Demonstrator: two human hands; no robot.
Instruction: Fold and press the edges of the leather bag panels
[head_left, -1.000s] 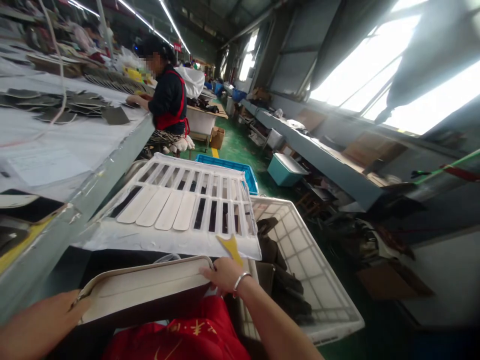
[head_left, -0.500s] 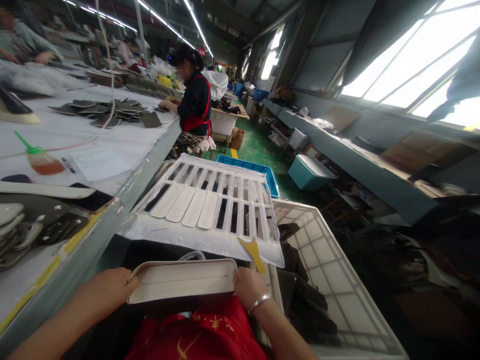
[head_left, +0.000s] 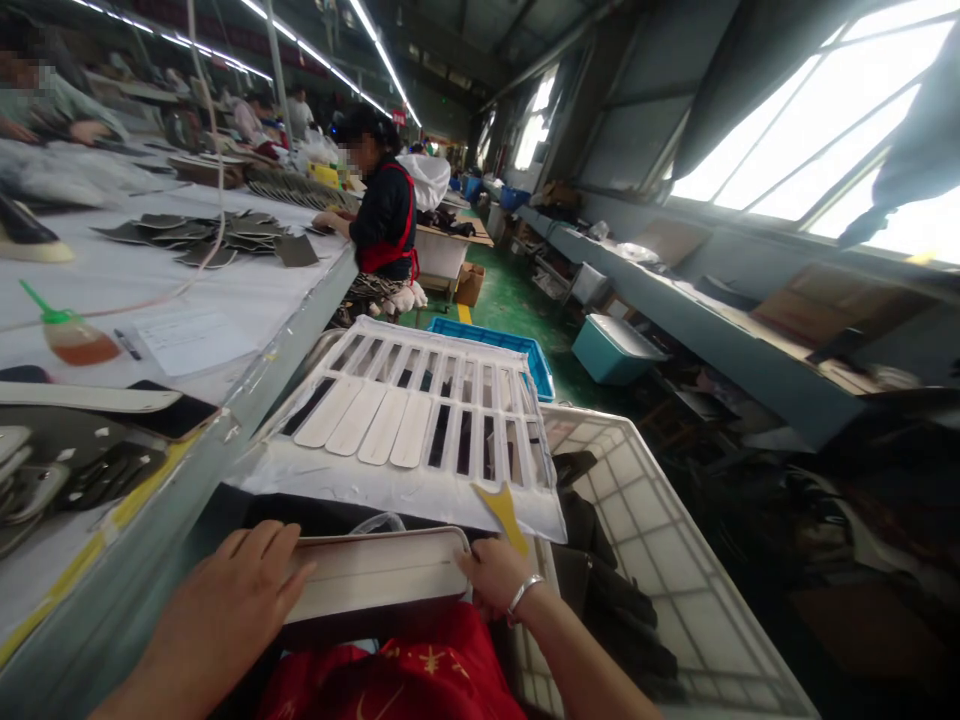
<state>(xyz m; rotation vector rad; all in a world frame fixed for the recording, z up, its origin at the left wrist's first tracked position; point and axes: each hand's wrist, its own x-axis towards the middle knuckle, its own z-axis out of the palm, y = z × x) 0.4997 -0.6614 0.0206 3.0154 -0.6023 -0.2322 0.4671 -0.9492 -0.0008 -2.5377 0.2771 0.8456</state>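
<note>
Cream piece (head_left: 375, 572) looks light, semi-stiff from my end (I'd hold the rim (head_left: 405, 534)). Right hand (head_left: 496, 582) pinches one corner; left hand (head_left: 244, 590) overlaps the other end, can't tell if gripping.

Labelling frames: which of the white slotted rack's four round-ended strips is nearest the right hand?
The rightmost white strip; the other three lie left, farther away.

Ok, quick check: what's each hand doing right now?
Left hand: fingers extended at the cream piece's left end; whether it grips cannot be told.
Right hand: closed, holding the piece's right end.
</note>
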